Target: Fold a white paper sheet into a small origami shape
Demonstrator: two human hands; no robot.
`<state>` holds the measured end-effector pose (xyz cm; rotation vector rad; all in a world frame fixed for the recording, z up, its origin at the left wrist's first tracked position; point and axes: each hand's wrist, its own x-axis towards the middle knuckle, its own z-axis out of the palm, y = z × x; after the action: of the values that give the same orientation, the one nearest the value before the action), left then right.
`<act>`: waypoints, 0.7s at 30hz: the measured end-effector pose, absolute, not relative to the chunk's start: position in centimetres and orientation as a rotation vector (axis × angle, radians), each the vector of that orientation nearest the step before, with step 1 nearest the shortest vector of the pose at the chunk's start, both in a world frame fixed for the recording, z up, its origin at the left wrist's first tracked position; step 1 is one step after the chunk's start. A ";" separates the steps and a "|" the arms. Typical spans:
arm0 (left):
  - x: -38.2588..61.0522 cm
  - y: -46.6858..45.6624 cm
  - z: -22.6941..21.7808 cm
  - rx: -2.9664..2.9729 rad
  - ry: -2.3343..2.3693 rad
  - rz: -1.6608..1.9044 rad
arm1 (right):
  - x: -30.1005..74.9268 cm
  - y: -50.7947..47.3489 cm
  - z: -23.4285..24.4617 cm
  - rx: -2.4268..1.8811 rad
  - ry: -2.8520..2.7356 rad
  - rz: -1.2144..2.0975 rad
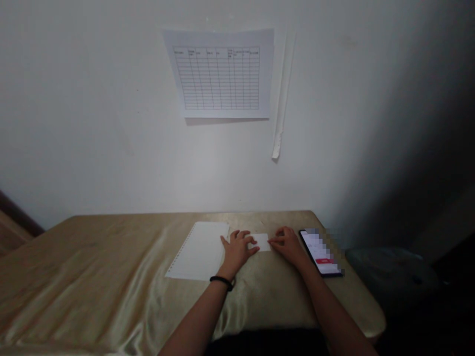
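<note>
A small white piece of paper [263, 241] lies on the gold satin-like cover between my two hands. My left hand [239, 247], with a black band at the wrist, rests over its left side, fingers spread and palm down. At the paper's right edge, the thumb and index finger of my right hand [287, 243] are pinched together on it. Left of my left hand lies a larger white loose-leaf sheet [198, 249] with punched holes along one side; my outer finger reaches over its right border.
A phone [322, 252] with a lit, partly blurred screen lies right of my right hand. The covered table [122, 267] meets a white wall, where a printed grid sheet [222, 74] and a narrow paper strip [282, 99] hang. A dark object [389, 272] stands beyond the right edge.
</note>
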<state>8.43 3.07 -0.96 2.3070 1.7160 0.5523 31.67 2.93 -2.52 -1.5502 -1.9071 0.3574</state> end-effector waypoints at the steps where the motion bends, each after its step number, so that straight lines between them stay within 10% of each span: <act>1: 8.4 3.1 -1.0 2.307 1.710 0.560 | 31.5 3.1 -2.6 -1.570 -1.906 0.330; 21: 8.9 2.5 -0.8 2.389 1.698 0.578 | 30.3 1.6 -2.6 -1.501 -1.898 0.317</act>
<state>8.85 2.55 -0.75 2.3886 1.6980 0.5777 30.30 1.61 -2.64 -1.5014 -1.8984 0.3168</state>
